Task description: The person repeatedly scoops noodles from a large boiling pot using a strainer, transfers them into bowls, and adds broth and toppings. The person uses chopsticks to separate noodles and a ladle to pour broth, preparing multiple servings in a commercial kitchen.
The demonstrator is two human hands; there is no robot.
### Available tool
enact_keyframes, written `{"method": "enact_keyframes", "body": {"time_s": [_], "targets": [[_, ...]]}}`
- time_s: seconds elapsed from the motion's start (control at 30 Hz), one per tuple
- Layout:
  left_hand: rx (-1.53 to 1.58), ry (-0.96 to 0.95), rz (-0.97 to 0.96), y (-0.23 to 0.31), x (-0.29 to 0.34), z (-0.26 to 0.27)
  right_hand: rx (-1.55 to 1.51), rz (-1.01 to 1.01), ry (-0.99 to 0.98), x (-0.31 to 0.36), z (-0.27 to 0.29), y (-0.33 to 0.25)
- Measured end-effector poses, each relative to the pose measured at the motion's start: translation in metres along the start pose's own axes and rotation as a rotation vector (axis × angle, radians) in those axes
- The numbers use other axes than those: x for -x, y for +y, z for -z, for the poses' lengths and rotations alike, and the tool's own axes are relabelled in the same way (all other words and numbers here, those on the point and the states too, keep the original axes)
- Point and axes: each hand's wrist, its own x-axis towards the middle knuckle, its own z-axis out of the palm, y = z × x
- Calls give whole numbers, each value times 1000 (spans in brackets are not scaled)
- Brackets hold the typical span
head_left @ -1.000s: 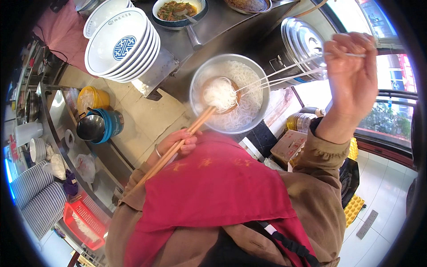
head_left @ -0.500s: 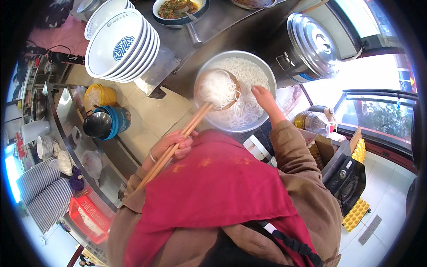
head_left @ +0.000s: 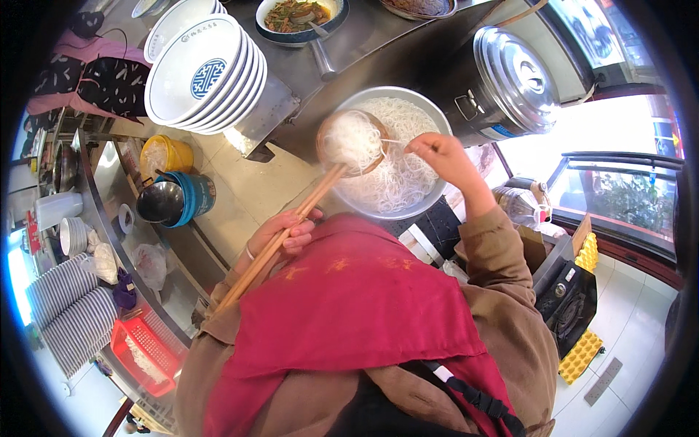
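My left hand (head_left: 284, 233) is wrapped round the long wooden handle (head_left: 262, 255) of a round brown strainer (head_left: 322, 154); the handle looks like two rods side by side. A heap of white noodles (head_left: 351, 142) fills the strainer, which is over the left part of a large metal basin (head_left: 443, 120). More white noodles (head_left: 408, 182) lie in the basin. Above its right side my right hand (head_left: 439, 154) is closed in a pinch on a few noodle strands, which stretch taut to the strainer's right edge.
Stacked white bowls (head_left: 196, 80) stand on the counter at upper left, near a pan (head_left: 338, 18) of cooked food. A lidded steel pot (head_left: 517, 80) is right of the basin. Blue (head_left: 196, 200) and yellow (head_left: 175, 149) buckets stand on the floor at left.
My right hand has risen slightly and closed on noodle strands, drawing them out from the strainer. My left hand still holds the handle in nearly the same place.
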Motion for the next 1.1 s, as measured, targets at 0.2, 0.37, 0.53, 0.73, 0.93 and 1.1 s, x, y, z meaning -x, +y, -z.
{"method": "enact_keyframes", "body": {"time_s": [0.2, 0.37, 0.53, 0.73, 0.93, 1.1], "targets": [[91, -32, 35, 5, -10, 21, -220, 263, 291, 46, 63, -111], [131, -60, 28, 6, -8, 19, -95, 163, 257, 58, 61, -103], [180, -88, 23, 4, 2, 2, 445, -149, 4, 27, -8, 6], [186, -158, 41, 4, -5, -17, -467, -346, -107, -11, -134, 82], [35, -93, 18, 10, -10, -10, -330, -371, -180, 5, -96, 42], [-58, -154, 101, 13, -22, 8, 64, 44, 183, -2, -75, 8]]}}
